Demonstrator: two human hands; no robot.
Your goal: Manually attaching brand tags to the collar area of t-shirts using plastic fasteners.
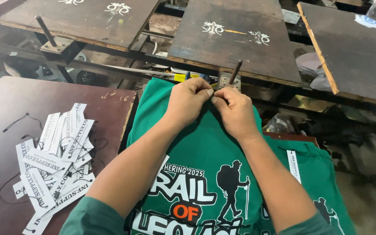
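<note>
A green T-shirt (205, 143) with a white, black and orange hiker print lies in front of me, neck end away from me. My left hand (188, 99) and my right hand (236, 109) meet at the shirt's collar, fingertips pinched together on the fabric there. What sits between the fingertips is too small to make out. A second green shirt (323, 174) lies under and to the right, with a white paper tag (293, 165) on it.
A pile of white paper tags with black strings (55, 161) lies on the dark brown board (5, 104) at my left. Three dark wooden printing boards (236, 48) stand beyond the shirt, with metal pegs (235, 72) and clutter beneath them.
</note>
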